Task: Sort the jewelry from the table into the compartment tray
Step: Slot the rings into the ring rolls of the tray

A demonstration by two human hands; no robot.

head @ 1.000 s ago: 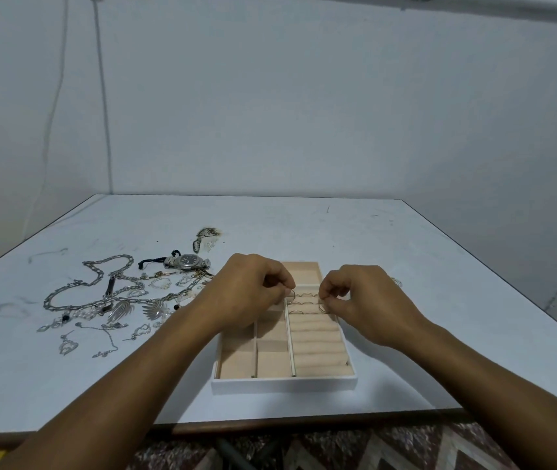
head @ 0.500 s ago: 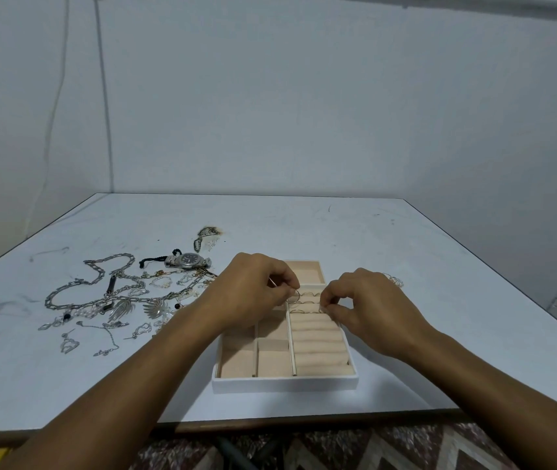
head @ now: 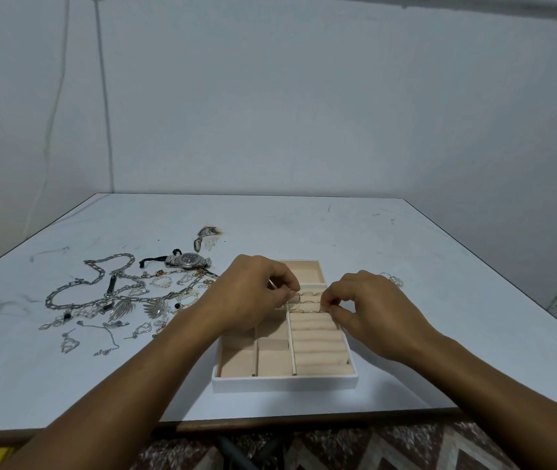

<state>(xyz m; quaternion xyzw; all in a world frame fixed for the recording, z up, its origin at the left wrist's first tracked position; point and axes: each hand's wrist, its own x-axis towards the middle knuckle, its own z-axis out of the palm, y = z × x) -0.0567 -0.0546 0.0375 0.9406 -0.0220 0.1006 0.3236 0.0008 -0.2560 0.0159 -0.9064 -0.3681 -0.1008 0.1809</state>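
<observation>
Since a second ago the left hand (head: 253, 293) has turned a thin gold ring (head: 295, 297) out into my view. It pinches that ring between thumb and forefinger at the far end of the ring rolls (head: 318, 347), just over the divider. The right hand (head: 368, 310) has barely shifted. Its fingers are curled and its thumb and forefinger meet at the rolls' right edge, but I cannot tell whether they hold anything.

I count one compartment tray (head: 284, 383), near the front of the table (head: 304, 225). It has one roll section on the right, two narrow columns of open compartments on the left and one square compartment at the far end. About six rolls show clear of the hands. A few more gold loops stand in the slots between the fingertips, too fine to count.

Left of the tray lies the unsorted pile: one wristwatch (head: 187, 260), one heavy silver chain (head: 73, 284), two fan-shaped silver pieces (head: 122, 308) and many small tangled bits I cannot separate. One small wire cluster (head: 393, 281) sits just beyond the right hand, partly hidden by it. The left forearm covers the pile's near edge.
</observation>
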